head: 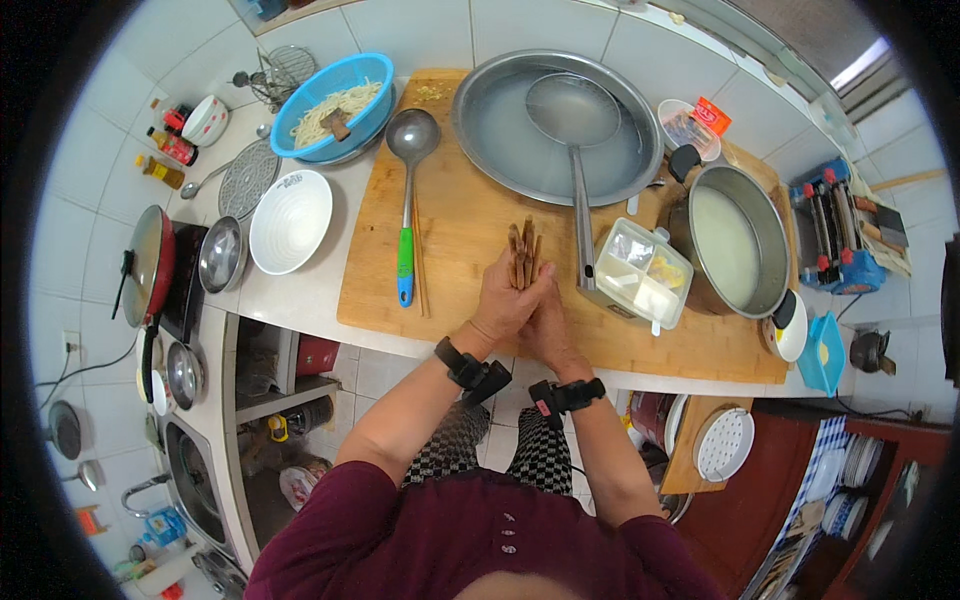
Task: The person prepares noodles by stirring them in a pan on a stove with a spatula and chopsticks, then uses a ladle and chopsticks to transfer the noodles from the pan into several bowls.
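Observation:
My left hand (pixel 500 301) and my right hand (pixel 545 330) are pressed together over the front of a wooden cutting board (pixel 465 337). Between them they clasp a bundle of thin brown strips (pixel 525 255), perhaps food, whose ends point toward the far side. What the lower part of the bundle looks like is hidden by the palms. Left of the hands lie a steel ladle (pixel 406 225) with a green and blue handle and a pair of wooden chopsticks (pixel 420 262). Right of them stands a divided seasoning box (pixel 643 274) with a clear lid.
A wide steel basin (pixel 480 161) of cloudy liquid holds a long-handled strainer (pixel 581 202). To its right is a pot (pixel 724 247) of whitish liquid. At back left, a blue basket (pixel 367 71) holds noodles (pixel 341 105) and a brown piece. A white bowl (pixel 291 221) stands left of the board.

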Action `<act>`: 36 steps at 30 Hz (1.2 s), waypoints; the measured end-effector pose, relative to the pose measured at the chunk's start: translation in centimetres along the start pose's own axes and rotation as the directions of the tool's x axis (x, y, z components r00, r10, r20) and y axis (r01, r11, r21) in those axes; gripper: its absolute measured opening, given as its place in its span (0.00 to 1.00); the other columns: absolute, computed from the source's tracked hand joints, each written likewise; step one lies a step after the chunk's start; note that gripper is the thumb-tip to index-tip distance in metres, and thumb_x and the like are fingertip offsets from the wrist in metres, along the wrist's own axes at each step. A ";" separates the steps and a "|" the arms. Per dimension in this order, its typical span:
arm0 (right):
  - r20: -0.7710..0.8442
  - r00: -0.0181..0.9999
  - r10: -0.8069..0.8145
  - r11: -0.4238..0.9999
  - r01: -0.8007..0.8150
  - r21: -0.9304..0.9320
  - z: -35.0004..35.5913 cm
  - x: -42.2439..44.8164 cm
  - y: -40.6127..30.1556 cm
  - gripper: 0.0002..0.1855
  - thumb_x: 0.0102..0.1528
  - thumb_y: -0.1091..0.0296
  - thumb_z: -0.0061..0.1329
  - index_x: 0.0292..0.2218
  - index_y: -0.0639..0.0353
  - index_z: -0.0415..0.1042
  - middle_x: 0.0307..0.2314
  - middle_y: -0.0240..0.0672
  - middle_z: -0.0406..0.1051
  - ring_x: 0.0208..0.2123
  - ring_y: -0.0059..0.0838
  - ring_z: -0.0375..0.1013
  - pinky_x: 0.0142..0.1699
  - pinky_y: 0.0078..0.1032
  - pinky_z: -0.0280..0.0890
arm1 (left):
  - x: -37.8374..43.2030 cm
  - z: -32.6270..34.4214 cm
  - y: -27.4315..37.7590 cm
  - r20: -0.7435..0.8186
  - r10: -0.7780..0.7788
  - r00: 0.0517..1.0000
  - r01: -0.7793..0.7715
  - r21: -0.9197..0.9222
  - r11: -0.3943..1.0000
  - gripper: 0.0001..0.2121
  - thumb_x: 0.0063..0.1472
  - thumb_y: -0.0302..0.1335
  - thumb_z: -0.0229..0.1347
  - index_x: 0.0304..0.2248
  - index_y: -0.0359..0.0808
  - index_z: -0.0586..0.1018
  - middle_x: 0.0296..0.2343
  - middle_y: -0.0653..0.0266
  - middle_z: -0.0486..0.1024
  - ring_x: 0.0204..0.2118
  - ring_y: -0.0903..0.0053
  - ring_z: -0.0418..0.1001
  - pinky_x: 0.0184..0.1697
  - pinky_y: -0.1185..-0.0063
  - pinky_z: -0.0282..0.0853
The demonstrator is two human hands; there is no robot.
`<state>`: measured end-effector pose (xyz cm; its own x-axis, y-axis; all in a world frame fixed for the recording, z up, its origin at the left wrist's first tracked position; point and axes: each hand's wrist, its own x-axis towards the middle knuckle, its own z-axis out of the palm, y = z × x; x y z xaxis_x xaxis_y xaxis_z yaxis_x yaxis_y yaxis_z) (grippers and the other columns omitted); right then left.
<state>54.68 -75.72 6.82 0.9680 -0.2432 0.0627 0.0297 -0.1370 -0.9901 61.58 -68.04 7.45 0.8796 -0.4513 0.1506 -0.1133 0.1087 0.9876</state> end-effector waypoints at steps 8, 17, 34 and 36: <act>-0.256 0.963 0.087 0.994 -0.069 0.081 -6.1 -4.7 -7.5 0.12 0.56 0.70 0.44 0.39 0.66 0.71 0.29 0.29 0.70 0.29 0.18 0.67 0.34 0.16 0.63 | -0.8 -1.9 6.2 0.422 -0.234 0.876 0.286 -0.063 0.956 0.06 0.57 0.23 0.52 0.27 0.34 0.67 0.17 0.71 0.65 0.17 0.86 0.62 0.21 0.84 0.61; 0.056 0.993 0.105 0.986 -0.111 0.121 -10.4 -3.1 -20.1 0.12 0.54 0.68 0.48 0.40 0.63 0.72 0.21 0.22 0.65 0.19 0.08 0.58 0.21 0.10 0.53 | -3.5 -1.0 11.9 0.873 -0.252 0.418 0.553 -0.024 0.833 0.08 0.56 0.23 0.52 0.25 0.36 0.64 0.15 0.71 0.62 0.15 0.84 0.61 0.19 0.84 0.60; -0.167 0.978 0.125 0.992 -0.123 0.023 -18.0 -6.8 -24.0 0.06 0.54 0.70 0.48 0.33 0.62 0.73 0.15 0.23 0.63 0.14 0.08 0.56 0.18 0.08 0.49 | -4.6 1.0 11.8 0.969 -0.173 0.177 0.689 0.003 0.725 0.11 0.56 0.27 0.50 0.37 0.29 0.70 0.16 0.68 0.64 0.12 0.86 0.60 0.13 0.87 0.56; -0.239 0.957 0.161 0.987 -0.161 0.020 -20.0 -8.1 -23.8 0.06 0.55 0.71 0.47 0.32 0.62 0.73 0.16 0.21 0.64 0.15 0.08 0.57 0.18 0.08 0.49 | -4.8 2.0 11.0 0.962 -0.234 0.140 0.695 0.072 0.715 0.13 0.55 0.28 0.51 0.39 0.29 0.70 0.16 0.69 0.64 0.12 0.86 0.60 0.13 0.88 0.55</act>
<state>41.13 -89.66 32.36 0.8720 -0.4845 -0.0699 -0.1217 -0.0763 -0.9896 55.24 -66.43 17.65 -0.2946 -0.9409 -0.1669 0.4973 -0.3001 0.8140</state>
